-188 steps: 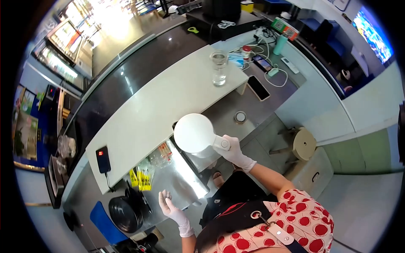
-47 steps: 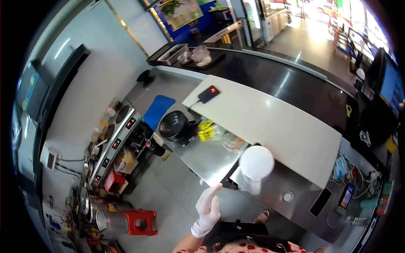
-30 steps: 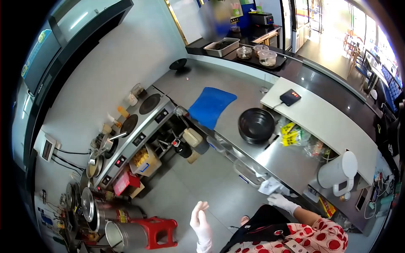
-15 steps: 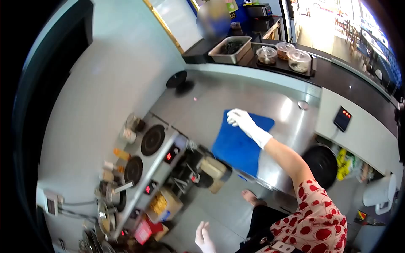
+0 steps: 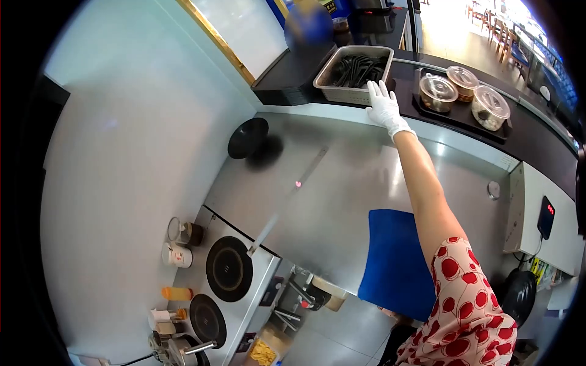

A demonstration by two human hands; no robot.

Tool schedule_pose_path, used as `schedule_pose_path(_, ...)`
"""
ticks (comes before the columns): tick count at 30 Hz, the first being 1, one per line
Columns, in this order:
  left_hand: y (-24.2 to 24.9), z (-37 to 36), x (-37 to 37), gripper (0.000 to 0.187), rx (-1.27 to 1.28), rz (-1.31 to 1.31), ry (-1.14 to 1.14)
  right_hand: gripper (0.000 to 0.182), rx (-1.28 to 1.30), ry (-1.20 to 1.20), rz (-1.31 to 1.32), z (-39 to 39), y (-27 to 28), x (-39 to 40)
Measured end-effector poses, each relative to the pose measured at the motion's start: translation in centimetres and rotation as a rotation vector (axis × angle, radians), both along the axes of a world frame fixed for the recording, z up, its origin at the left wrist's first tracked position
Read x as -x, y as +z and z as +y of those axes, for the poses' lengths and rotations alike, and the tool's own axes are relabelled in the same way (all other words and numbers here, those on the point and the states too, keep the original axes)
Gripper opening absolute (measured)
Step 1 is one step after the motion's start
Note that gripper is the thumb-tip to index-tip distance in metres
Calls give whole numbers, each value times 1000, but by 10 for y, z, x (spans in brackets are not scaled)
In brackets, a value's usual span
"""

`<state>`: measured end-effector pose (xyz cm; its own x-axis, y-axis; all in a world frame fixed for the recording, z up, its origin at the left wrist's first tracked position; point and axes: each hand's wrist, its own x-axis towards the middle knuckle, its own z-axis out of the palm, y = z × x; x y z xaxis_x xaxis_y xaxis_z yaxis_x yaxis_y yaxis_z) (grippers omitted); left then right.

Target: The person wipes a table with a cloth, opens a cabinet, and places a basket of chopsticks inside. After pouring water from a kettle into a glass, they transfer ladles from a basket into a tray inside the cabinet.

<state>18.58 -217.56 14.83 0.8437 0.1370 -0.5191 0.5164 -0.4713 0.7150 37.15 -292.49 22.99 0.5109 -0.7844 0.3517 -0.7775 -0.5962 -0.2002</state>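
My right hand, in a white glove, reaches forward across the steel counter. Its fingers are stretched out, with the fingertips right at the near side of a rectangular metal tray. Inside that tray lies a heap of black long-handled utensils, perhaps spoons. Below my forearm a blue cloth lies flat over the counter's near edge. My left hand is out of view.
On the ledge right of my hand, lidded clear containers share a black tray. A black bowl rests against the left wall. Round hot plates are at lower left. A small display glows red at right.
My right hand has moved from over the blue cloth forward to the metal tray, its fingers now straightened. My left hand has left the view at the bottom. The camera view has shifted.
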Motion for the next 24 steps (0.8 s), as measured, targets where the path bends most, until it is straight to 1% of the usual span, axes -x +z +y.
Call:
schedule_pose_path(2, -3, -9, -15, 39, 2, 16, 12, 81, -82, -2, 21, -5, -5, -13)
schedule_pose_path(4, -6, -16, -27, 39, 7, 28, 7, 70, 69, -20, -34, -5, -10, -14)
schedule_pose_path(6, -9, -22, -38, 39, 18, 46, -11, 58, 110, 8, 14, -10, 1, -12)
schedule_pose_path(7, -10, -27, -43, 39, 24, 54, -20, 52, 70, 5, 34, -14, 0, -11)
schedule_pose_path(8, -11, -30, -49, 39, 30, 62, -33, 55, 108, -10, 77, -13, 4, -9)
schedule_pose_path(10, -14, -37, -59, 39, 41, 79, -55, 57, 154, -31, 45, -11, 8, -8)
schedule_pose_path(12, -16, -44, -69, 39, 40, 84, -76, 61, 356, 15, -5, -26, -16, -12)
schedule_pose_path(14, -19, -53, -80, 39, 35, 92, -93, 53, 271, 42, -49, -28, -19, -16)
schedule_pose_path(15, -20, -57, -83, 40, 32, 103, -106, 37, 194, 67, -92, -31, -11, -14)
schedule_pose_path(16, -21, -61, -87, 40, 32, 109, -112, 27, 203, 35, -130, -33, -6, -17)
schedule_pose_path(18, -21, -67, -93, 40, 32, 123, -129, 28, 83, -49, -142, -31, 6, -13)
schedule_pose_path(19, -21, -70, -97, 40, 30, 127, -137, 32, 86, -188, -186, -33, 5, -11)
schedule_pose_path(20, -22, -71, -99, 40, 34, 127, -138, 33, 151, -417, -321, -31, 4, -12)
schedule_pose_path(22, -23, -72, -102, 40, 37, 131, -137, 32, -126, -701, -569, -42, 4, -7)
schedule_pose_path(23, -22, -72, -102, 40, 38, 134, -137, 32, -377, -743, -815, -51, 1, -2)
schedule_pose_path(24, -22, -71, -102, 40, 38, 135, -134, 23, -926, -413, -992, -72, -6, 11)
